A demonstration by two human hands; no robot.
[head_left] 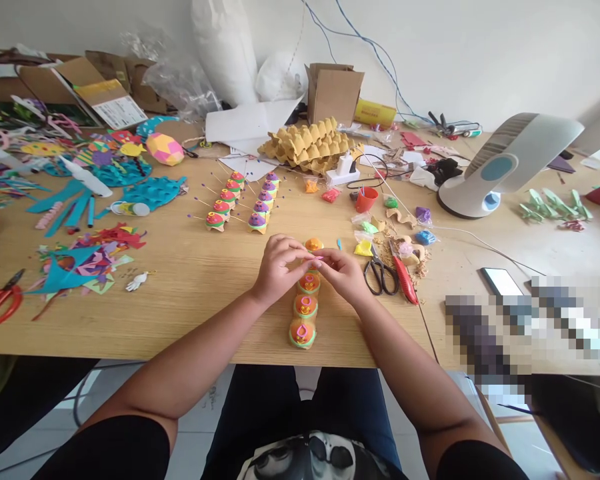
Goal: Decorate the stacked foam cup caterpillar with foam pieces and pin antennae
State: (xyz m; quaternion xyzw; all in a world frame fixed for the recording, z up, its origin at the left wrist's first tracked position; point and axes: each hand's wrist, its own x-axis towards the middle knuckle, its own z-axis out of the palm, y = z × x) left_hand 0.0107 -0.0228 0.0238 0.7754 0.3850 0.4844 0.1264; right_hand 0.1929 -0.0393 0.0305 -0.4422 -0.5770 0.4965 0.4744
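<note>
Both my hands meet over a row of orange egg-carton bumps (pixel 303 333) that runs away from the table's front edge. Between the fingertips is a thin pink strip of clay (pixel 316 258). My left hand (pixel 283 268) pinches it from one side, and my right hand (pixel 341 270) pinches it from the other. The nearer orange bumps carry pink loops, yellow bits and a green band at the base. My fingers partly hide the bumps farther up; the farthest orange bump (pixel 314 245) shows just beyond them.
Behind stand a red row (pixel 220 213) and a purple row (pixel 260 217) with pins sticking out. Black scissors (pixel 381 275), a red utility knife (pixel 405 275) and bagged clay (pixel 363 248) lie right. A white fan (pixel 500 167) stands farther right. Paper scraps (pixel 80 263) spread left.
</note>
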